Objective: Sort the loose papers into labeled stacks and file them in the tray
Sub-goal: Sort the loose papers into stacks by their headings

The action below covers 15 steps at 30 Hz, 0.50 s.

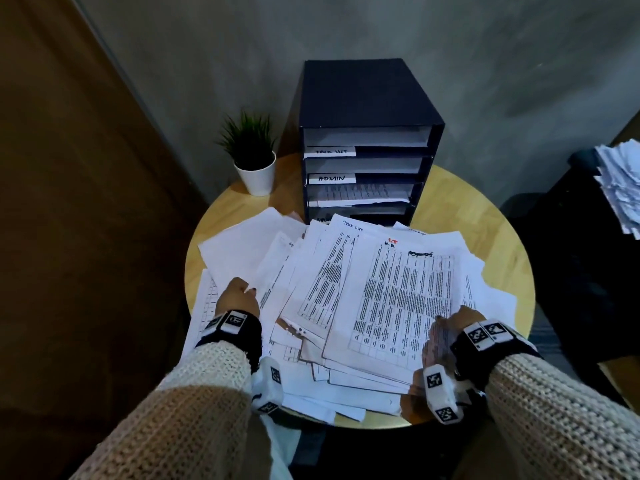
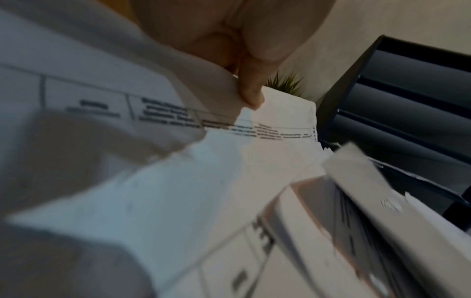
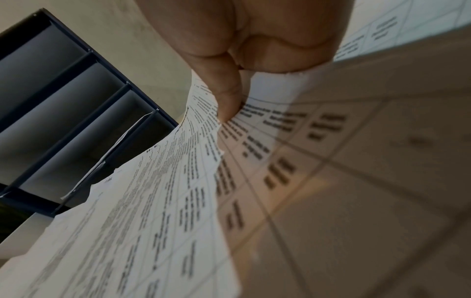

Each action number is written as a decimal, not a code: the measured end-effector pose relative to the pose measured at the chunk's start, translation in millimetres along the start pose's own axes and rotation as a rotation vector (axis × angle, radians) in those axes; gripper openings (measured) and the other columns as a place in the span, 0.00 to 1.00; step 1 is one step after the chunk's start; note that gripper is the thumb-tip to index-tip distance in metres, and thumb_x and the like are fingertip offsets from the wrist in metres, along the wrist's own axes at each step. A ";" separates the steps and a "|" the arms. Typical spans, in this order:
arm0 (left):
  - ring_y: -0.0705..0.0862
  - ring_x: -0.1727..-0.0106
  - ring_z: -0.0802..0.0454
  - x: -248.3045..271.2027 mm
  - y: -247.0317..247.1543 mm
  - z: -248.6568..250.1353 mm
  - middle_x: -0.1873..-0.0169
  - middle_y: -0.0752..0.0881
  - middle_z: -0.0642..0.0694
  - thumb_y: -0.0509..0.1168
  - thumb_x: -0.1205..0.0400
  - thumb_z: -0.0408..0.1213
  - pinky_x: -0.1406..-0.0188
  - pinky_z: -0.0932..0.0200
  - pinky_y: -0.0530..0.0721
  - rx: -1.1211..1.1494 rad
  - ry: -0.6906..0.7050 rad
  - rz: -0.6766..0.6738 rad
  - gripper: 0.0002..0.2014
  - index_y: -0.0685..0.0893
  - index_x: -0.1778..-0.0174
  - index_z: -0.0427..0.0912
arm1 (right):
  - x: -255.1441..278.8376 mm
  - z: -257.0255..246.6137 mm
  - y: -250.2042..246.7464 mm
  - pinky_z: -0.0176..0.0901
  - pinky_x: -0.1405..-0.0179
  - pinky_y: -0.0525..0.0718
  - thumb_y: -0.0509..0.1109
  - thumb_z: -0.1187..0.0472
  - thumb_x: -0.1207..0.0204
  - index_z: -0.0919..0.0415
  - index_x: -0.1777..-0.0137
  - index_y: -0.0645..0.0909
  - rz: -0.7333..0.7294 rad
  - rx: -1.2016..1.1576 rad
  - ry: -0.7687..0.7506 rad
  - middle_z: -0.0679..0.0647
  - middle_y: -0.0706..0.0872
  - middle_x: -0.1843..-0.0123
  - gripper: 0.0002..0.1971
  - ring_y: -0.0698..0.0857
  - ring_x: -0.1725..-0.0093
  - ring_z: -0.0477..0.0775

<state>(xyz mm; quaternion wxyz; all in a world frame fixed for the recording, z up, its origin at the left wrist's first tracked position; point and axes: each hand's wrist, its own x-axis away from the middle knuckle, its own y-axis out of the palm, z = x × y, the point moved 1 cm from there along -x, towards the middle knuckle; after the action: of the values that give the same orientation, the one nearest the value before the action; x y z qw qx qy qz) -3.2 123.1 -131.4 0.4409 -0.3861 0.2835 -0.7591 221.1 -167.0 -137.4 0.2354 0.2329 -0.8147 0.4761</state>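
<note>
Progress: early, by my judgement; most sorting and filing is left.
Done so far: a few printed sheets lie in the third slot of the tall dark-blue filing tray (image 1: 367, 98); the two slots above look bare inside, and the lowest is half hidden behind the heap.
Loose papers: one sprawling heap of white printed sheets (image 1: 311, 271) covers most of the round pale wooden surface (image 1: 485, 216), right in front of the tray; too many and too overlapped to count.
Tray slots: four visible.
Slot labels: two readable, "TASK LIST" and "ADMIN"; lower ones are hidden.
Left hand (image 1: 239, 297): pinches the edge of a sheet at the heap's left side, thumb against fingers.
Right hand (image 1: 460, 323): grips the near right corner of the top table-printed page (image 1: 401, 296), thumb on top.
Other things: one small green plant in a white pot (image 1: 254, 157) left of the tray; one separate pile of white papers (image 1: 620, 181) on dark furniture at far right.
</note>
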 end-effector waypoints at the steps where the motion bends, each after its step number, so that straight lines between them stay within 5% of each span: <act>1: 0.82 0.44 0.33 0.8 -4.5 0.9 0.45 0.82 0.30 0.57 0.14 0.34 0.55 0.52 0.72 0.034 0.018 0.032 0.06 0.73 0.43 0.40 | -5.5 2.8 2.0 0.24 0.83 0.70 0.63 0.68 0.19 0.74 0.25 0.66 0.004 0.000 -0.009 0.68 0.72 0.25 0.24 0.73 0.26 0.63; 4: 0.80 0.59 0.37 4.8 -19.6 5.9 0.53 0.82 0.33 0.56 0.14 0.35 0.61 0.53 0.73 0.124 0.040 0.115 0.06 0.74 0.42 0.43 | -4.0 6.4 3.9 0.34 0.67 0.72 0.65 0.65 0.19 0.72 0.26 0.70 0.023 0.052 0.008 0.67 0.74 0.27 0.23 0.75 0.28 0.63; 6: 0.76 0.66 0.41 8.5 -29.6 8.1 0.59 0.80 0.37 0.55 0.13 0.36 0.64 0.53 0.72 0.161 0.058 0.159 0.05 0.74 0.44 0.46 | -2.7 8.6 3.9 0.37 0.66 0.71 0.64 0.65 0.19 0.71 0.26 0.70 0.018 0.043 0.003 0.66 0.74 0.27 0.22 0.75 0.28 0.63; 10: 0.80 0.59 0.38 17.9 -53.8 19.0 0.58 0.81 0.41 0.58 0.15 0.35 0.61 0.55 0.74 0.296 0.161 0.253 0.03 0.77 0.50 0.45 | -2.6 11.2 4.2 0.47 0.39 0.76 0.65 0.62 0.18 0.71 0.25 0.68 0.062 0.060 -0.010 0.67 0.76 0.28 0.24 0.76 0.29 0.64; 15: 0.82 0.55 0.43 24.5 -91.0 39.7 0.53 0.85 0.48 0.59 0.17 0.36 0.54 0.54 0.79 0.476 0.247 0.381 0.06 0.79 0.48 0.50 | 3.4 16.7 1.1 0.48 0.38 0.77 0.64 0.58 0.18 0.69 0.27 0.70 0.105 0.071 -0.047 0.65 0.78 0.30 0.23 0.79 0.33 0.64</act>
<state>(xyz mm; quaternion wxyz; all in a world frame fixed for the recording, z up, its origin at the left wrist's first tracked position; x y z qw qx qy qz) -18.6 138.7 -31.5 0.6152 -0.1172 0.2167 -0.7489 215.0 -181.8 -143.3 0.1826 0.2093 -0.8137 0.5107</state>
